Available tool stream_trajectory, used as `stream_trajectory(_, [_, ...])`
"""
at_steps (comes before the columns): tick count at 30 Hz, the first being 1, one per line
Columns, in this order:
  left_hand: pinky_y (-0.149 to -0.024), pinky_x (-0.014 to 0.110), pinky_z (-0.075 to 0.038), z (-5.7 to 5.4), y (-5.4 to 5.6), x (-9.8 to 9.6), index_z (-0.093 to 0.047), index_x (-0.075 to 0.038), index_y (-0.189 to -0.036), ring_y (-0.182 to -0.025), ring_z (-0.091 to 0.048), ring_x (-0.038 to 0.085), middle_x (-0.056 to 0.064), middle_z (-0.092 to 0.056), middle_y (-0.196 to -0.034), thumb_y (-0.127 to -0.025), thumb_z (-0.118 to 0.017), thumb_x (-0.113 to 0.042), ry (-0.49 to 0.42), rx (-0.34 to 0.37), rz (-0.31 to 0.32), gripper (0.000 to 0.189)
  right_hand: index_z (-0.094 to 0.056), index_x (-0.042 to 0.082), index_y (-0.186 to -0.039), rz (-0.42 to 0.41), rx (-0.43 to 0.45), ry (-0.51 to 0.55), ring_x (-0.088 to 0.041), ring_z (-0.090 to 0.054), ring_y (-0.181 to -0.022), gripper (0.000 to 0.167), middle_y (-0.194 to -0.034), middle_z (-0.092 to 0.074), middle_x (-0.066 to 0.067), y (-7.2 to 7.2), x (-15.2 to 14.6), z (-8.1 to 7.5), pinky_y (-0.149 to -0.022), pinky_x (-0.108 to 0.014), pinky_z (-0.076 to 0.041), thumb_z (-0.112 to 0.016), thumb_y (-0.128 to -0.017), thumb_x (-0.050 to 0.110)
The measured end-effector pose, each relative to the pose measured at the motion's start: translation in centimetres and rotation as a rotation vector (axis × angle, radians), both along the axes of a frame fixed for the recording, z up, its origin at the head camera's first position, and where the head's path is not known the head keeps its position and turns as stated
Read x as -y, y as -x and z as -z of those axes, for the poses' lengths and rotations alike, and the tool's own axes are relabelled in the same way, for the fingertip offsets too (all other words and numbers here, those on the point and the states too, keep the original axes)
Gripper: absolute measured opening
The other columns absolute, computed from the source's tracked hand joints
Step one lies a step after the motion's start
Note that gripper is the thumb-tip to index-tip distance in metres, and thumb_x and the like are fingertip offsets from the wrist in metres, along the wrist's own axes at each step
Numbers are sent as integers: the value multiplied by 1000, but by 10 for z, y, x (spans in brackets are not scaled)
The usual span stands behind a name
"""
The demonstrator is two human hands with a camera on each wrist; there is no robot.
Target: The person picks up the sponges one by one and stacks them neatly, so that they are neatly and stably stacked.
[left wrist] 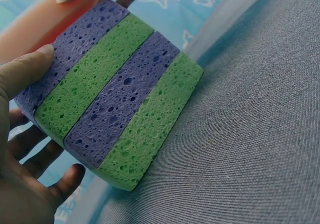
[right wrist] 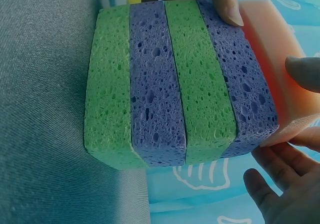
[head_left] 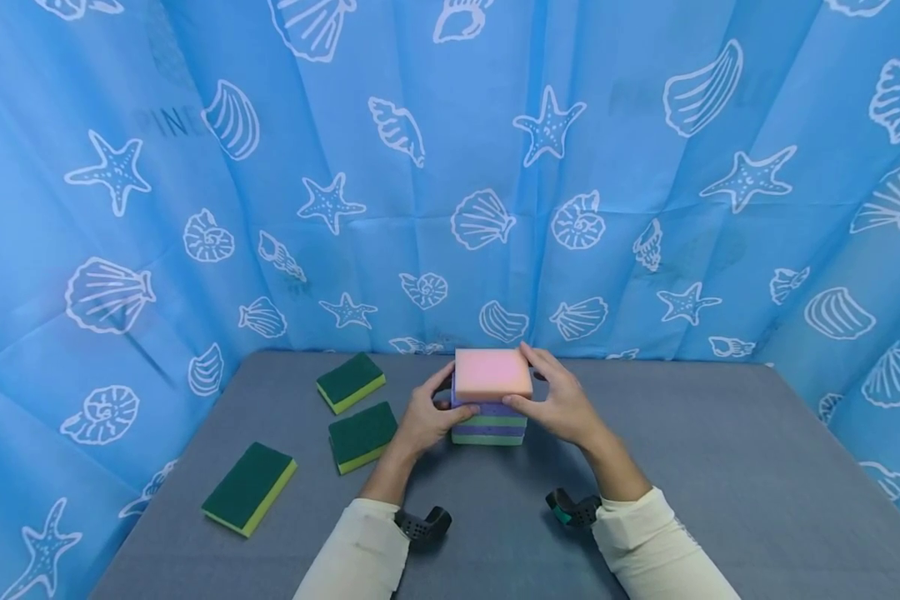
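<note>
A stack of sponges in alternating green and purple layers stands on the grey table; its top layer is a purple sponge (left wrist: 95, 29), with a green sponge (right wrist: 200, 84) under it. Over the stack lies a pink sponge (head_left: 492, 372); whether it fully touches the purple one I cannot tell. My left hand (head_left: 425, 419) holds the top purple sponge, thumb on its front and fingers round the left side. My right hand (head_left: 562, 407) grips the pink sponge by its right end, thumb in front and fingers behind, partly hidden.
Left of the stack, three green-and-yellow scouring sponges lie on the table (head_left: 682, 467): a back one (head_left: 350, 381), a middle one (head_left: 363, 435) close to my left forearm, and a front one (head_left: 249, 488). A blue shell-print curtain (head_left: 435, 208) hangs behind the table.
</note>
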State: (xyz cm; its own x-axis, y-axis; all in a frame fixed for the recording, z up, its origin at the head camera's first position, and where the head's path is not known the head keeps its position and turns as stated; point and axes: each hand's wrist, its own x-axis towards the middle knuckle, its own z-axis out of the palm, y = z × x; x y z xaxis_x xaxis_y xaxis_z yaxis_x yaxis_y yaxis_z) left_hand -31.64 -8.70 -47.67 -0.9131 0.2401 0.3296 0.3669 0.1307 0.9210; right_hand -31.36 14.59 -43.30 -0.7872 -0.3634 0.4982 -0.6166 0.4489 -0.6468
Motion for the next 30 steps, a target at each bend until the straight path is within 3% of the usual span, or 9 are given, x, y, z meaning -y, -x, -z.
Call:
stream_trajectory(7, [-90, 58, -42, -29, -20, 0, -36, 3, -146, -117, -48, 37, 23, -50, -132, -83, -75, -3, 2, 4, 1, 74, -33, -9, -145, -6, 18, -12, -34, -47, -122, 84, -139, -46, -21, 1, 1, 1, -93, -55, -43, -80, -81, 17])
stream_trajectory(30, [-93, 62, -39, -30, -20, 1, -34, 2, -147, -119, -44, 39, 25, -48, -133, -85, -72, -6, -2, -6, 34, 73, -32, -7, -146, 20, 71, -36, -36, -45, -124, 86, -141, -44, -21, 2, 0, 5, -95, -55, -41, -80, -81, 22])
